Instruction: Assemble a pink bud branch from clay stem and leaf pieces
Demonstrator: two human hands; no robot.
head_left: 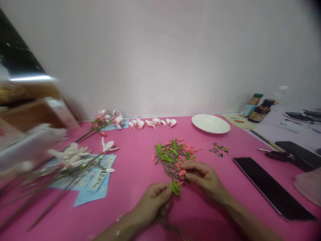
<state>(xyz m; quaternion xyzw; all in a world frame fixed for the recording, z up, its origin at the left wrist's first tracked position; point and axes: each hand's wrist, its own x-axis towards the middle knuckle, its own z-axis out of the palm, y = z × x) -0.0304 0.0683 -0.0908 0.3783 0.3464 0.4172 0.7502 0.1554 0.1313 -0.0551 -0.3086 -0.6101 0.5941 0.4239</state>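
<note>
On the pink table (125,147) lies a loose pile of small brown, green and coral pieces (167,157). In front of it my left hand (158,198) pinches a green curled piece (175,188), from which a small coral tip sticks out. A brown stem seems to run below that hand, partly hidden by it. My right hand (200,175) is closed on a coral piece (182,173) at the pile's near right edge. The two hands are apart.
Pale pink petals (156,123) stand in a row at the back, left of a white plate (210,123). White flowers (72,155) lie over blue cards (94,194) at left. A phone (271,187), a screwdriver-like tool and bottles (260,111) are at right.
</note>
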